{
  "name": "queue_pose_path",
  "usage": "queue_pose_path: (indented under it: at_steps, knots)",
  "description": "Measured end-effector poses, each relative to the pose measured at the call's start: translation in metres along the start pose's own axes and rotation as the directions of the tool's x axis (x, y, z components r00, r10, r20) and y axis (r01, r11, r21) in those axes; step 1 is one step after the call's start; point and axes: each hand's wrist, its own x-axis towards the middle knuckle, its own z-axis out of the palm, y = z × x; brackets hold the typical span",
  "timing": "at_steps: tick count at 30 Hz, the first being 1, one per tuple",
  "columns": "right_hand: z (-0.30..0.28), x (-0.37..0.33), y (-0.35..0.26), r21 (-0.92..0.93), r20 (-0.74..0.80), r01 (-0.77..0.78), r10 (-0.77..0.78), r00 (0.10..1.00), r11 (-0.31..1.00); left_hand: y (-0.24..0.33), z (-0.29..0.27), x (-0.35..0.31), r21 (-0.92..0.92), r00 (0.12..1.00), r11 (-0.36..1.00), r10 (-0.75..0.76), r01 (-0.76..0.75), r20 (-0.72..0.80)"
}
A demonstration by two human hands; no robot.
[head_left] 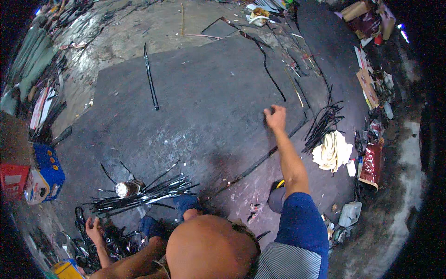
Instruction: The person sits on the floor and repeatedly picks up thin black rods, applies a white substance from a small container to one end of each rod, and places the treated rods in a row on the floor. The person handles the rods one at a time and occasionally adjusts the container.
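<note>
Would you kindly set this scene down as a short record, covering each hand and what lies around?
Left hand: open, beside glossy black material
Right hand: stretched forward near a thin black strip; any grip unclear
Floor: bundle of black strips left of centre on the dark sheet
Left side: blue box
Right side: cream cloth

R grip (275,117) nr 1 blk strip (266,68).
</note>
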Motion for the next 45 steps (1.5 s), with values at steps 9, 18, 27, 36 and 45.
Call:
queue_pose_path:
  at_steps: [9, 18, 27, 36, 45]
  knots:
    - [0.005, 0.105, 0.038, -0.123, 0.378, -0.243, 0.272, 0.885, 0.962, -0.024, -0.048, 0.006, -0.035, 0.996, 0.998, -0.052, 0.049, -0.075]
    - [0.020, 0.000, -0.092, 0.540, 0.423, -0.235, -0.020, 0.906, 0.808, 0.116, 0.064, -0.058, 0.232, 0.858, 0.828, 0.508, -0.510, 0.074]
    - [-0.017, -0.239, -0.293, 0.464, 0.778, -0.802, -0.605, 0.166, 0.377, 0.210, 0.203, -0.132, 0.037, 0.574, 0.642, 0.656, -0.766, 0.489]
    - [-0.052, -0.275, -0.354, 0.470, 0.743, -0.709, -0.669, -0.003, 0.526, 0.185, 0.191, -0.117, 0.052, 0.394, 0.392, 0.899, -0.919, 0.190]
    - [-0.071, -0.289, -0.396, 0.876, 0.214, 0.342, -0.910, 0.356, 0.340, 0.178, 0.164, -0.120, -0.232, 0.747, 0.756, 0.649, -0.612, 0.143]
